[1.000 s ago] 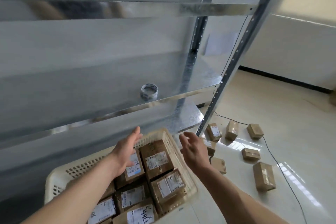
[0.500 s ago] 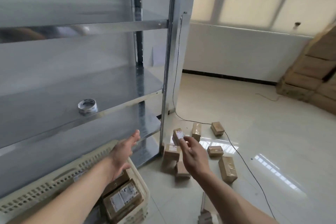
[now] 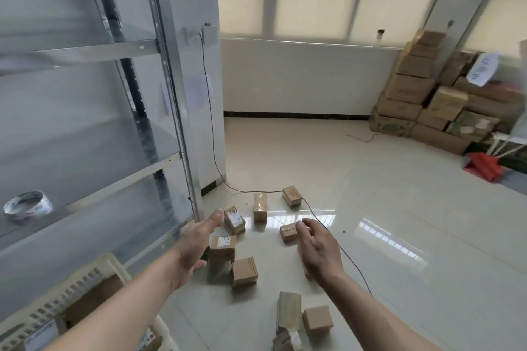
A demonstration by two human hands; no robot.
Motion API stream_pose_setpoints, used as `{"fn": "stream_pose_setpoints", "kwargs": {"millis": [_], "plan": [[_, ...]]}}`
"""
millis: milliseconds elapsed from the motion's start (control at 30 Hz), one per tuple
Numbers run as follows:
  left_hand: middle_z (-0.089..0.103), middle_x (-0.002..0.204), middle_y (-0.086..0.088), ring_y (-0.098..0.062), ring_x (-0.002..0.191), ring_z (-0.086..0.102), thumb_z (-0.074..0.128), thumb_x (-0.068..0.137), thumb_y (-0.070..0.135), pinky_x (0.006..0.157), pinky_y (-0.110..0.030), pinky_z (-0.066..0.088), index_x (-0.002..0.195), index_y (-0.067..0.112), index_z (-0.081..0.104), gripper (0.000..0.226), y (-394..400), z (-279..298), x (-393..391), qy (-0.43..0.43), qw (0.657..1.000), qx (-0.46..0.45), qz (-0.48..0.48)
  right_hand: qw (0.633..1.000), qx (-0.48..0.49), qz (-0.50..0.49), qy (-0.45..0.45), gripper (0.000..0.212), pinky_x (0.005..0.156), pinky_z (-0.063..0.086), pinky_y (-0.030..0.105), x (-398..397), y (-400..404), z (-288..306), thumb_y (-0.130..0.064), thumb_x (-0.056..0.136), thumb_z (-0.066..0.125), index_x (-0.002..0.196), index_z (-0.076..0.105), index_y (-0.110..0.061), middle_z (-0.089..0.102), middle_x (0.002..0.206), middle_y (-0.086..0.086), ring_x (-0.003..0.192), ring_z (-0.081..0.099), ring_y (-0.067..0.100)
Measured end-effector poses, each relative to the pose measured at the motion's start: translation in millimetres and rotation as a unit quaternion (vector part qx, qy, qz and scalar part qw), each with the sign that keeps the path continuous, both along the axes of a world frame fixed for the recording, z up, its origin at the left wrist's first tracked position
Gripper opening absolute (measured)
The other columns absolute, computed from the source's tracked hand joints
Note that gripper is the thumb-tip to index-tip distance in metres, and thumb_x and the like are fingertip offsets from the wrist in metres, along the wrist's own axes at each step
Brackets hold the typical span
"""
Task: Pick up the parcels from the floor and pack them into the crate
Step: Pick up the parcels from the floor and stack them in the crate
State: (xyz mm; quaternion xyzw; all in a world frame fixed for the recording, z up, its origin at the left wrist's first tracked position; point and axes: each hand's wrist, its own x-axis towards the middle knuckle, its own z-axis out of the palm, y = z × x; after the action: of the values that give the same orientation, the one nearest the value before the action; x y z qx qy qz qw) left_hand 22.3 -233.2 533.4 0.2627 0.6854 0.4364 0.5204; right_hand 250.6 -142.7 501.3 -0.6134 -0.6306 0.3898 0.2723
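Several small brown parcels lie scattered on the pale tiled floor, among them a labelled parcel [image 3: 234, 220], another labelled parcel [image 3: 222, 247], a plain parcel [image 3: 244, 271] and a parcel [image 3: 288, 232] by my right fingertips. My left hand [image 3: 196, 245] stretches forward above the floor with straight fingers, holding nothing. My right hand [image 3: 319, 251] reaches out with relaxed fingers and is empty too. The cream slotted crate [image 3: 51, 310] sits at the bottom left, with parcels inside, partly hidden by my left arm.
A metal shelf rack [image 3: 171, 100] stands at the left with a roll of tape [image 3: 27, 206] on a shelf. A black cable [image 3: 322, 222] runs across the floor between the parcels. Large cartons [image 3: 427, 100] are stacked at the far right by a red dustpan [image 3: 483, 166].
The view has swung right from the crate to the floor parcels. Both hands have moved away from the crate and now reach out over the parcels, still empty.
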Motion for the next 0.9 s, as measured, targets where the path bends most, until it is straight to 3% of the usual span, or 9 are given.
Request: {"fn": "stream_pose_setpoints", "kwargs": {"millis": [100,233,400,533,700,800,900], "plan": [[0.032,0.158,0.0,-0.029,0.143,0.03,0.043,0.09,0.066,0.109,-0.056,0.03,0.146,0.025,0.044,0.07,29,-7,11,-0.004,1.0,0.0,-0.016,1.0,0.0,-0.028,0.01,0.029,0.078,0.043,0.028,23,13,0,-0.039,0.104,0.048,0.114,0.067,-0.019,0.067,0.098,-0.008,0.099,0.059,0.017],[0.038,0.154,0.002,-0.028,0.143,0.03,0.043,0.093,0.063,0.103,-0.052,0.032,0.143,0.023,0.047,0.063,73,-18,25,-0.01,0.999,0.002,-0.04,0.998,0.007,-0.067,-0.005,0.028,0.084,0.045,0.034,49,38,-5,-0.043,0.103,0.047,0.113,0.067,-0.025,0.067,0.102,-0.005,0.099,0.059,0.017],[0.04,0.152,-0.001,-0.026,0.14,0.034,0.045,0.092,0.064,0.099,-0.049,0.033,0.139,0.023,0.052,0.062,127,-27,42,-0.026,0.997,0.002,-0.07,0.993,0.007,-0.118,-0.015,0.021,0.072,0.04,0.031,71,70,-16,-0.043,0.103,0.048,0.089,0.058,-0.03,0.055,0.08,-0.011,0.082,0.051,0.015],[0.042,0.15,0.0,-0.026,0.141,0.033,0.047,0.093,0.063,0.103,-0.053,0.033,0.104,0.032,0.058,0.034,168,-32,46,-0.026,0.994,0.003,-0.11,0.988,0.005,-0.154,-0.016,0.021,0.067,0.037,0.03,76,95,-19,-0.042,0.101,0.047,0.085,0.051,-0.03,0.044,0.073,-0.011,0.076,0.043,0.013],[0.037,0.154,0.001,-0.028,0.143,0.03,0.044,0.095,0.061,0.107,-0.055,0.032,0.134,0.027,0.052,0.052,208,-41,53,-0.026,0.988,-0.003,-0.153,0.982,0.007,-0.188,-0.018,0.028,0.063,0.036,0.025,82,109,-28,-0.039,0.102,0.048,0.076,0.048,-0.031,0.044,0.067,-0.01,0.067,0.043,0.008],[0.039,0.152,0.0,-0.028,0.142,0.032,0.045,0.093,0.063,0.102,-0.053,0.034,0.122,0.029,0.057,0.046,227,-43,59,-0.029,0.985,-0.012,-0.172,0.98,-0.001,-0.198,-0.022,0.021,0.067,0.037,0.029,90,122,-35,-0.041,0.102,0.048,0.085,0.054,-0.029,0.045,0.072,-0.01,0.074,0.044,0.013],[0.041,0.151,0.001,-0.025,0.143,0.031,0.044,0.094,0.062,0.103,-0.052,0.033,0.135,0.023,0.055,0.057,247,-44,67,-0.024,0.983,-0.016,-0.182,0.979,-0.01,-0.205,-0.021,0.022,0.072,0.038,0.031,96,141,-43,-0.043,0.102,0.048,0.096,0.062,-0.027,0.05,0.08,-0.01,0.08,0.048,0.015]]}}
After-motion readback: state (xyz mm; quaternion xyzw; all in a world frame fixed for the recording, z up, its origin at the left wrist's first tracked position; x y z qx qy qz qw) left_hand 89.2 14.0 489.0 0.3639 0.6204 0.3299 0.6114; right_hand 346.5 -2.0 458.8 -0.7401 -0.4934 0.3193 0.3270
